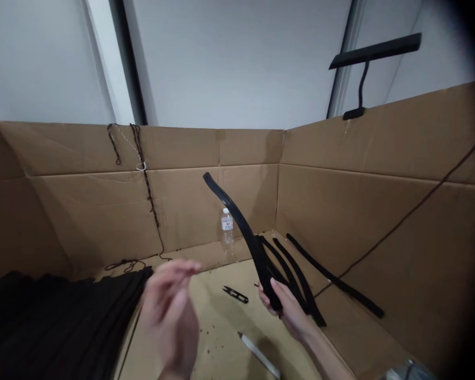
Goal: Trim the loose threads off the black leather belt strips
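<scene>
My right hand (287, 309) is wrapped round the lower end of a long, flat, glossy black strip (239, 219). The strip rises in a curve up and to the left, and a small hole shows near its far tip. To the left, my left hand (172, 316) is raised and slightly blurred, its fingers loosely bent with the thumb apart and nothing visible in them. Black thread snips (236, 294) lie on the board between the hands. Nearer to me rests a white pen-like tool (258, 354) with a dark tip. Several similar black strips (301, 272) lie behind my right hand.
Cardboard walls (190, 200) enclose the work surface (217, 330). A pile of black strips or fabric (59, 322) lies at left. At the back stands a water bottle (227, 227). Dark cord (148, 195) hangs on the back wall; a lamp (376, 51) is clipped at right.
</scene>
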{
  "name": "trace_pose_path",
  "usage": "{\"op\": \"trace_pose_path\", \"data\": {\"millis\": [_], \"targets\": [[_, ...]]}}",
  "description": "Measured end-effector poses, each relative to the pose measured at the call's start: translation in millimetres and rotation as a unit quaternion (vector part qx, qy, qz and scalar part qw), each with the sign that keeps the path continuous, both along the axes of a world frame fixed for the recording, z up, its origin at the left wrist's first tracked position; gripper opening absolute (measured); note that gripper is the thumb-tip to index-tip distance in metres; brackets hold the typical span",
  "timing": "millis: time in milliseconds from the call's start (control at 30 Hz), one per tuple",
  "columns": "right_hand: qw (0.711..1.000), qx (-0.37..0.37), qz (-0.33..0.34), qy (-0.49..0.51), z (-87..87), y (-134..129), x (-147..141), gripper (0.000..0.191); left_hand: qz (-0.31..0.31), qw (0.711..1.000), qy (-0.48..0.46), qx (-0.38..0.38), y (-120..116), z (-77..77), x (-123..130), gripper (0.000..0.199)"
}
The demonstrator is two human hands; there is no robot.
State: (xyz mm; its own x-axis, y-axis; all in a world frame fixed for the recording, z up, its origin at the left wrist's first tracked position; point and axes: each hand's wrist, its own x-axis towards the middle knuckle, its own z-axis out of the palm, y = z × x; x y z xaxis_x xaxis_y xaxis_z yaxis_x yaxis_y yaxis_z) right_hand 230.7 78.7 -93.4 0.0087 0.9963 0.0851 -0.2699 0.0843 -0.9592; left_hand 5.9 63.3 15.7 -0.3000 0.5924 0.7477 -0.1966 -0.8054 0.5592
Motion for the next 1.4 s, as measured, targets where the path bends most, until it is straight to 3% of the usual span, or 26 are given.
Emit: {"op": "trace_pose_path", "data": {"millis": [100,133,200,333,433,500,633,800,1000,1167,1233,1400], "targets": [[0.998,0.023,0.053,0.004,7.7,8,-26,0.061,-0.167,0.966,-0.040,-0.193,45,-1.7,24,0.032],[0.997,0.034,0.068,-0.001,6.7,12,-33,0.060,-0.213,0.948,-0.050,-0.229,56,-2.8,28,0.040],[0.993,0.056,0.103,-0.013,0.5,19,-46,0.061,-0.240,0.934,-0.083,-0.252,72,-5.6,27,0.054],[0.981,0.076,0.169,-0.058,-19.5,37,-69,0.065,-0.213,0.940,-0.128,-0.234,87,-9.8,9,0.058],[0.976,0.083,0.172,-0.102,-24.7,60,-76,0.067,-0.193,0.946,-0.146,-0.214,95,-9.5,-10,0.051],[0.971,0.106,0.152,-0.149,-15.9,79,-75,0.065,-0.182,0.951,-0.143,-0.205,101,-8.5,-24,0.050],[0.958,0.194,0.024,-0.208,23.3,102,-65,0.052,-0.119,0.967,-0.049,-0.221,105,-7.7,-49,0.051],[0.933,0.281,-0.055,-0.216,60.8,83,-61,0.033,-0.119,0.949,0.113,-0.268,100,-9.1,-56,0.047],[0.903,0.305,-0.107,-0.284,76.0,57,-54,0.014,-0.173,0.909,0.211,-0.315,92,-8.2,-37,0.040],[0.867,0.366,-0.129,-0.313,84.5,48,-51,0.019,-0.265,0.891,0.210,-0.302,93,-7.0,-27,0.032],[0.861,0.374,-0.132,-0.317,85.8,46,-52,0.022,-0.279,0.884,0.211,-0.311,93,-9.2,-24,0.036],[0.862,0.377,-0.128,-0.313,86.8,47,-56,0.022,-0.265,0.877,0.234,-0.324,91,-14.0,-18,0.068]]}}
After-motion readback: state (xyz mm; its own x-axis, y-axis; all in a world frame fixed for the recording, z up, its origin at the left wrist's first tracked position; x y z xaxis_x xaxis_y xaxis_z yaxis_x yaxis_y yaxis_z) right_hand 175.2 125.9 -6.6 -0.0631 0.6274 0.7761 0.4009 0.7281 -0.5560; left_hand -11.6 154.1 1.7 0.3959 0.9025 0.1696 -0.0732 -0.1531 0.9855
